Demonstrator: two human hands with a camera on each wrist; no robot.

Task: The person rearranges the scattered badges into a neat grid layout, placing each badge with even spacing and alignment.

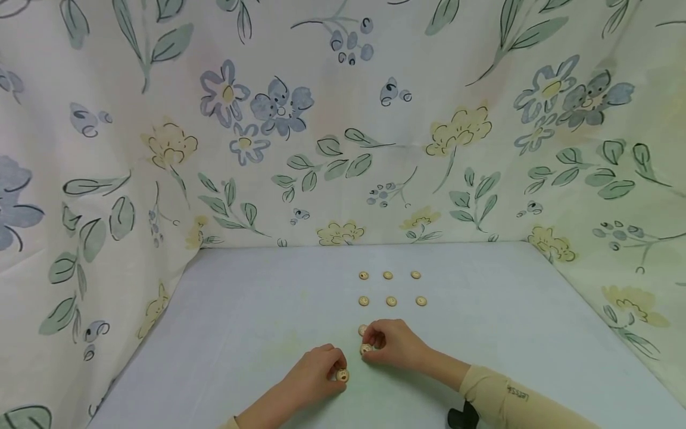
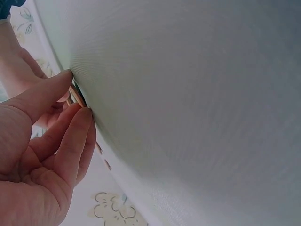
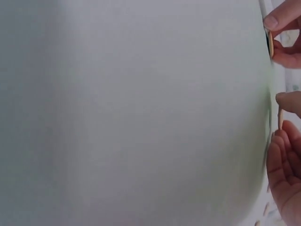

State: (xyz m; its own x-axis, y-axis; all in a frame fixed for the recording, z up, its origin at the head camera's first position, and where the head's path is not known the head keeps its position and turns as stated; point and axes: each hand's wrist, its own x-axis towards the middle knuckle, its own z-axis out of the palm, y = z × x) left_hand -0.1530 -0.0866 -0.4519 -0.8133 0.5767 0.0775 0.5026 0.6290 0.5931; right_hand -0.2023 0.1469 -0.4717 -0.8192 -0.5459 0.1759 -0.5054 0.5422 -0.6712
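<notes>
My left hand point(image 1: 317, 375) pinches a round pale wooden disc with dark marks point(image 1: 342, 375) between thumb and fingers, low over the white table. Just beyond it to the right, my right hand point(image 1: 395, 344) pinches a similar disc point(image 1: 366, 350) by its edges. Another disc point(image 1: 362, 330) lies right behind that one, partly covered by the right fingers. In the left wrist view the left hand point(image 2: 51, 146) grips its disc point(image 2: 78, 95) edge-on at the table surface. The right wrist view catches the right hand point(image 3: 287, 160) with its disc point(image 3: 281, 118) at the frame's edge.
Farther back on the white table point(image 1: 257, 298) lie two rows of similar discs, with one disc point(image 1: 364, 275) at the far left and another point(image 1: 421, 301) at the near right. Floral cloth point(image 1: 343, 119) hangs around the table. A black object point(image 1: 463, 415) shows beneath the right sleeve.
</notes>
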